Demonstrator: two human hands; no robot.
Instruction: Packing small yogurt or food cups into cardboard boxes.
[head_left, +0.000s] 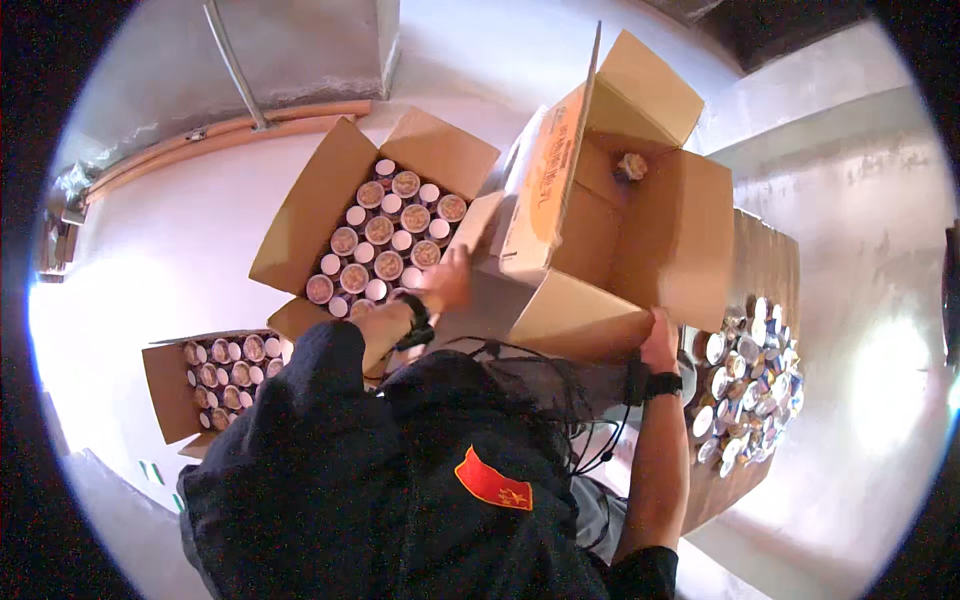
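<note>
My left hand (447,280) is at the right edge of a cardboard box (300,230) filled with rows of cups, some pale-topped, some showing brown contents, beside its raised flap; its fingers look extended and slightly blurred. My right hand (660,340) grips the lower right corner flap of a larger open cardboard box (600,295), which tilts toward me at centre right. A small crumpled pale item (631,166) lies inside that box. The large box's left side partly hides a white object behind it.
A second box of similar cups (165,390) sits at lower left. A brown board or table (750,240) at right bears a pile of loose cups or lids (740,390). A pale wall with a pipe (230,70) stands at upper left. Black cables (560,420) hang by my body.
</note>
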